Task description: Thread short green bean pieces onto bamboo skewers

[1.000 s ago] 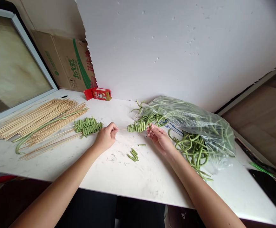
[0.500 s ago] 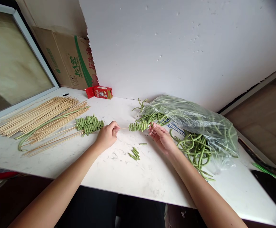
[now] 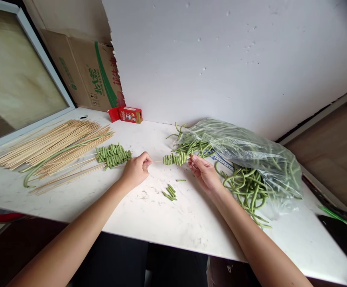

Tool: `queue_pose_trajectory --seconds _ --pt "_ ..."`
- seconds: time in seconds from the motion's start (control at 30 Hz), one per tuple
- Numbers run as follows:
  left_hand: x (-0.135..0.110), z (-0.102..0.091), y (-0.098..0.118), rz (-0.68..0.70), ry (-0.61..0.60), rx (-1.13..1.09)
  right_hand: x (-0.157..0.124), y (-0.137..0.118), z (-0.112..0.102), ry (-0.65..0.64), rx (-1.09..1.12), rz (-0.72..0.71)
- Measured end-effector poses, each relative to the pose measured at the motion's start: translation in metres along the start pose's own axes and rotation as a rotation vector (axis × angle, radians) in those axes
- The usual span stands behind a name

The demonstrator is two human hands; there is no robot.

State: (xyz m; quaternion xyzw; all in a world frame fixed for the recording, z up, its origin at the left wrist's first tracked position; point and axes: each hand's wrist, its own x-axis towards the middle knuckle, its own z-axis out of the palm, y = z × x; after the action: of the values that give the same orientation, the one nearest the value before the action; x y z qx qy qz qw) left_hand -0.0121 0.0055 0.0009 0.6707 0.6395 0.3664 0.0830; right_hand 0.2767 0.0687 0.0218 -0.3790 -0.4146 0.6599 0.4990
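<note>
My left hand [image 3: 137, 169] is closed around a bamboo skewer [image 3: 158, 161], which points to the right. Cut pieces of green bean are threaded crosswise in a row [image 3: 174, 159] toward its far end. At that end, my right hand [image 3: 204, 172] pinches a short bean piece [image 3: 190, 156] between thumb and fingertips; whether the skewer's tip is in it, I cannot tell. Below lie a few loose bean pieces [image 3: 170, 193] and a single one [image 3: 181, 180]. Left of my left hand rest finished-looking bean skewers [image 3: 113, 155], partly behind that hand.
Bare bamboo skewers [image 3: 50, 141] lie at the left with a long bean [image 3: 46, 162] across them. A clear plastic bag [image 3: 239, 139] of long beans lies at the right, loose beans [image 3: 247, 187] spilling before it. A red box [image 3: 131, 114] and a cardboard carton [image 3: 85, 73] stand behind.
The bean piece in my right hand has come down slightly at the skewer's end. My left hand keeps its hold, and the whole view has shifted a little.
</note>
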Motion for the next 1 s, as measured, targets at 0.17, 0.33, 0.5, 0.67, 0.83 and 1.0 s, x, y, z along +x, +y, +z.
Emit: queue_pose_trajectory --seconds 0.17,0.33,0.5,0.67,0.83,1.0 --pt "0.000 0.000 0.002 -0.012 -0.004 0.016 -0.002 0.001 0.002 0.011 -0.002 -0.003" --pt "-0.001 0.001 0.006 -0.016 -0.009 0.029 -0.002 0.001 0.004 0.009 -0.011 -0.042" --pt "-0.002 0.001 0.007 -0.022 -0.006 0.042 -0.002 0.003 0.004 0.021 -0.053 -0.085" --pt "-0.002 0.002 0.006 -0.021 -0.008 0.062 -0.001 0.006 0.003 0.031 -0.070 -0.104" --pt "-0.003 0.002 0.005 -0.007 -0.012 0.074 -0.002 0.009 0.006 0.046 -0.066 -0.107" --pt "-0.004 0.003 0.007 0.021 -0.017 0.072 -0.003 0.011 0.008 0.054 -0.075 -0.142"
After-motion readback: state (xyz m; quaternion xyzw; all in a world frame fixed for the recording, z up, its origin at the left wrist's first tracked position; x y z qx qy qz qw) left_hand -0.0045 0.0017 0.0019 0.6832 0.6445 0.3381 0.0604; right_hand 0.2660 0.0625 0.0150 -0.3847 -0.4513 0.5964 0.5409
